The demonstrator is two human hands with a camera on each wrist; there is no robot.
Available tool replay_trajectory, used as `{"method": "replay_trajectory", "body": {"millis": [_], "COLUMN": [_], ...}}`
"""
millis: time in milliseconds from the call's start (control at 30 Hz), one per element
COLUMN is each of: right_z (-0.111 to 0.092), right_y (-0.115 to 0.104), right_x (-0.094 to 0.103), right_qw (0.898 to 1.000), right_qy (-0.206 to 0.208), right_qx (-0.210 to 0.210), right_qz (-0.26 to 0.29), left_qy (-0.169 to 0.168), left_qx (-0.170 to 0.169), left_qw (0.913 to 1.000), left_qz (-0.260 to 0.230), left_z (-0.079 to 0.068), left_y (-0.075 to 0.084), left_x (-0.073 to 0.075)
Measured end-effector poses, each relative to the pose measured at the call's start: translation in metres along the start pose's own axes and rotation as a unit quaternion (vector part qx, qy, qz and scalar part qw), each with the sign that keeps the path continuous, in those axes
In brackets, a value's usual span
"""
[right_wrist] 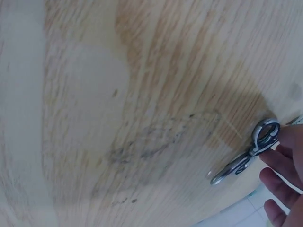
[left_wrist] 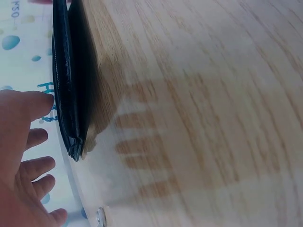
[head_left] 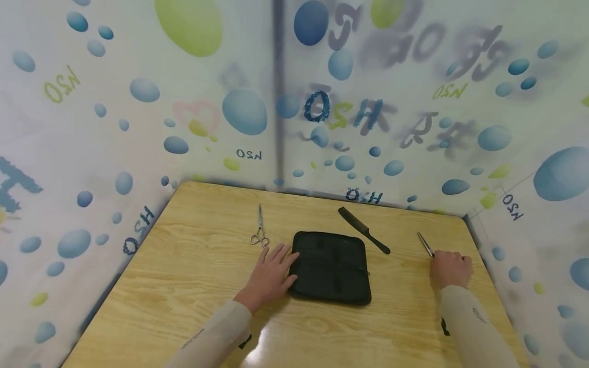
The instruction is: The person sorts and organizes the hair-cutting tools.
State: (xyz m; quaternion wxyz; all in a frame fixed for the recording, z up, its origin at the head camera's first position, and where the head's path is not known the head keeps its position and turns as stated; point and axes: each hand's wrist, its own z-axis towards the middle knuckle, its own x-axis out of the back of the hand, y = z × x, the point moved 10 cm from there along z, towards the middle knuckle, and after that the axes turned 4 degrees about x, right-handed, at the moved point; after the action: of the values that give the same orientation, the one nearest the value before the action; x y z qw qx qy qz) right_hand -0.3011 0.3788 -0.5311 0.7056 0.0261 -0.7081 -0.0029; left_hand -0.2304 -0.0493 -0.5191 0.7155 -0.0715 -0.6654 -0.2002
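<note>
A black zip case [head_left: 329, 268] lies flat and closed on the wooden table. My left hand [head_left: 272, 273] is at the case's left edge with straight, spread fingers; in the left wrist view its thumb [left_wrist: 40, 105] touches the side of the case. At the right, my right hand [head_left: 452, 268] pinches a pair of metal scissors [head_left: 425, 244] whose blades point away from me. Its finger rings [right_wrist: 266, 135] show beside the fingers in the right wrist view. Another pair of silver scissors [head_left: 260, 227] lies beyond my left hand, and a black comb [head_left: 363, 230] lies between the case and my right hand.
The wooden table [head_left: 184, 286] is bordered at the back and sides by pale walls [head_left: 395, 122] with printed blue and green bubbles. The table's back edge runs just behind the comb and the scissors.
</note>
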Motion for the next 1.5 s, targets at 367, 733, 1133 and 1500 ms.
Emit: {"method": "replay_trajectory", "body": {"millis": [367,733,1133,1500], "right_z": [0.004,0.006,0.006,0.011], "right_y": [-0.014,-0.013,-0.022,-0.043], "right_x": [0.0,0.0,0.0,0.02], "right_qw": [0.999,1.0,0.999,0.995], "right_qy": [0.005,-0.006,-0.038,-0.063], "right_qx": [0.03,0.018,0.033,0.031], "right_qz": [-0.02,-0.006,0.009,0.077], "left_qy": [0.023,0.012,0.028,0.036], "left_qx": [-0.01,-0.004,-0.008,-0.011], "left_qw": [0.9997,0.9998,0.9994,0.9993], "left_qz": [0.007,0.015,0.019,0.008], "left_z": [-0.003,-0.004,-0.005,-0.007], "left_y": [-0.001,-0.005,-0.01,-0.009], "left_x": [0.004,0.0,0.007,0.011]}}
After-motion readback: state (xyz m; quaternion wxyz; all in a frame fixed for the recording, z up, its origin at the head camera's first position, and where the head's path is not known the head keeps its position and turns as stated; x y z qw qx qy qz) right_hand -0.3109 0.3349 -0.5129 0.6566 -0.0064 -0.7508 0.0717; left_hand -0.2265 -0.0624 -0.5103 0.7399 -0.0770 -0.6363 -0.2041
